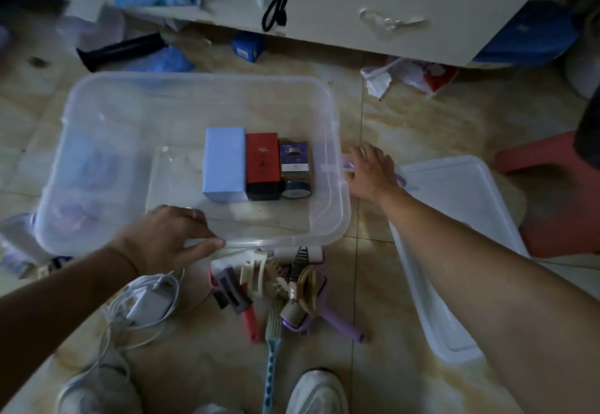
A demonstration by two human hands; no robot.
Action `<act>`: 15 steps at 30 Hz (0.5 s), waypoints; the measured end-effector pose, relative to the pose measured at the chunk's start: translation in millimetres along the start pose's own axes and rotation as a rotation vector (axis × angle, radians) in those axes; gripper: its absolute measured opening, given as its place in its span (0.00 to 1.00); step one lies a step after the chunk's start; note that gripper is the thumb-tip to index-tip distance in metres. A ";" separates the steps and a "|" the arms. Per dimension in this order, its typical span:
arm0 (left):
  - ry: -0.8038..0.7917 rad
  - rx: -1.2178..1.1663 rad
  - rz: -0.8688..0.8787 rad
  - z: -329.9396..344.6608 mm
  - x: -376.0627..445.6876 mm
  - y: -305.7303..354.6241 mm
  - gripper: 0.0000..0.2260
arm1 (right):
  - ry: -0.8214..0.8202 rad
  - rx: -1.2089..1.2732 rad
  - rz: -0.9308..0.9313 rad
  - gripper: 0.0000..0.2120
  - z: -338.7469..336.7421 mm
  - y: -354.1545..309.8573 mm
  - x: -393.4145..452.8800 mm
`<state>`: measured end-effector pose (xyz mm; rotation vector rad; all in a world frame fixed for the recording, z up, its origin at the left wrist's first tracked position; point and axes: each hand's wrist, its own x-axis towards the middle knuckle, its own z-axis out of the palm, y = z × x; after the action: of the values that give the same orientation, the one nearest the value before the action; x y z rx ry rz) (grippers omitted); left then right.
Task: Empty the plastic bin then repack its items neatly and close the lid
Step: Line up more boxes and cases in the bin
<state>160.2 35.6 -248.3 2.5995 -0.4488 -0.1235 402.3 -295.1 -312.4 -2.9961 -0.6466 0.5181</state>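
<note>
On beige tiled floor (pixel 406 127), gripping clear rectangular plastic bin (pixel 201 88) near rim, left hand (pixel 165 238); right hand (pixel 370 173) resting open-fingered beside it.

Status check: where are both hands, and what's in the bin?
Left hand on bin near rim. Right hand outside right wall, on something purple. Three boxes packed. Lid off.
</note>
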 end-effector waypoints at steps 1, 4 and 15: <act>0.003 0.011 -0.008 0.6 0.1 0.7 0.24 | -0.048 0.008 -0.001 0.22 1.4 0.8 1.1; -0.004 0.022 -0.035 -0.5 1.1 2.2 0.27 | -0.068 0.022 -0.034 0.19 0.1 2.8 0.1; -0.023 0.032 -0.062 -1.3 2.0 3.4 0.31 | -0.495 -0.079 -0.233 0.62 -7.9 42.4 2.0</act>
<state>161.3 32.7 -245.6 2.6464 -0.3820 -0.1693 423.4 -332.7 -309.9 -2.8078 -1.0450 1.2543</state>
